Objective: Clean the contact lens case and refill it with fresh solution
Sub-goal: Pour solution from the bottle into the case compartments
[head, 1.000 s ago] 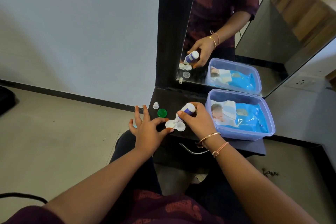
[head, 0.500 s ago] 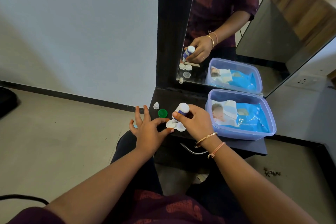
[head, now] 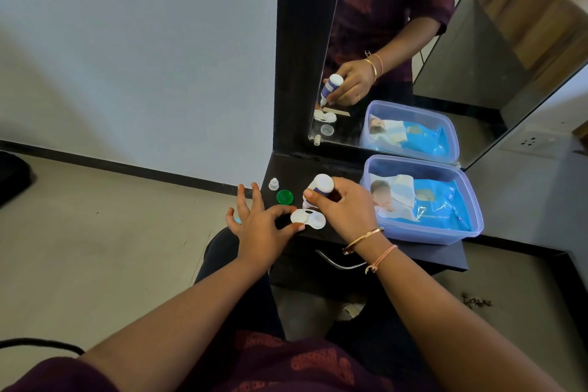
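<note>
Contact lens case (head: 308,219) lies open on the dark tabletop (head: 296,169) near its front edge, both wells facing up. Its green lid (head: 284,197) lies at 11 o'clock from the case, and a small white cap (head: 273,184) sits just beyond that. No second lid is identifiable.

Left hand (head: 261,226): thumb and forefinger pinch the case at its 9 o'clock end, the other fingers spread straight.

Right hand (head: 345,207): curled round the solution bottle (head: 319,186), which is tipped nozzle-down at 12 o'clock over the case. The thumb hides the nozzle in direct view. The mirror (head: 397,41) shows the tip above the case and apart from it.

Step in hand, as judged: dispensing solution into the wells. Liquid level cannot be read from here.

Notes for doing it well:
- Hold the nozzle just clear of the plastic, since touching it would soil the tip.
- Squeeze gently. The case is light and shallow, so a hard jet would likely splash out or skid it.
- Hold the pinch low and flat so the case does not tilt.
- Centre the nozzle over one well, fill it, then move to the other.

A plastic box (head: 423,234) holding a wet-wipe pack (head: 439,204) sits at 3 o'clock, near the right wrist. Watch the elbow swing.
</note>
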